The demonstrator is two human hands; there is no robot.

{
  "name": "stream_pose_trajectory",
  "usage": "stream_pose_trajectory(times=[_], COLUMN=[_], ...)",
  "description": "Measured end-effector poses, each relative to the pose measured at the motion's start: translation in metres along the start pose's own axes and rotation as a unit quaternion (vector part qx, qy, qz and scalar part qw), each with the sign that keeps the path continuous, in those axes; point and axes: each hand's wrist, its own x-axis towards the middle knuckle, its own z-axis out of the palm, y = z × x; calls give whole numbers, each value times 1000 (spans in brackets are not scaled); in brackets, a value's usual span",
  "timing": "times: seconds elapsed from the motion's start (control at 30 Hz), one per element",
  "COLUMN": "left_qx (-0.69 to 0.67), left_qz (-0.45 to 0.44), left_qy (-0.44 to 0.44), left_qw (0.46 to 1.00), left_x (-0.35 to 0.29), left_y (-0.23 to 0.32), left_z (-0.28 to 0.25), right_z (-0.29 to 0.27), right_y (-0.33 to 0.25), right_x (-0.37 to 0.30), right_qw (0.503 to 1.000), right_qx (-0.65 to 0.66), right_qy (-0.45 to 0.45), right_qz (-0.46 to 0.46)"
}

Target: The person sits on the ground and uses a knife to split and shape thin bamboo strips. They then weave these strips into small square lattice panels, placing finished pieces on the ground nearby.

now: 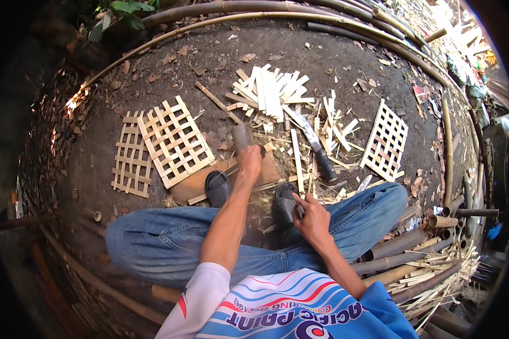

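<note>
My left hand (249,161) is closed round the near end of a short, dark bamboo section (242,135), held above a brown board (266,169). Near my right sandal, my right hand (313,220) is closed with its index finger stretched forward. A small grey piece shows at its fingers, too hidden to name. A machete (306,131) with a dark handle lies ahead on the right, among pale bamboo strips (331,127). Straight ahead, a heap of flat bamboo slats (268,90) lies on the soil.
Two woven bamboo lattices (175,141) overlap at left; another lattice (385,141) lies at right. A thin stick (218,101) rests before the slats. Long bamboo poles (254,16) border the far side. More poles (401,260) and split strips (452,265) lie at near right.
</note>
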Motion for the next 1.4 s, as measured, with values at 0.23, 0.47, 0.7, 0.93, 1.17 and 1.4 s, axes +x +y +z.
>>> stream_pose_trajectory(times=[0.23,0.47,0.7,0.93,1.17,1.4], left_qx=[-3,-2,-39,4,-28,3], left_qz=[-23,-8,-23,-32,-18,-30], left_qy=[-2,17,28,-2,25,17], left_qw=[1000,1000,999,999,999,999], left_x=[-1,-7,-4,-2,-6,-1], left_y=[13,3,4,14,-1,16], left_z=[4,6,3,-3,6,-3], right_z=[14,5,-1,18,0,11], right_y=[-16,-4,-14,-16,-1,-17], right_x=[59,4,28,51,0,50], right_qw=[999,999,999,998,1000,999], right_qx=[-1,4,13,7,21,5], right_qy=[36,30,30,54,1,47], right_qz=[-13,-18,-21,-16,15,-26])
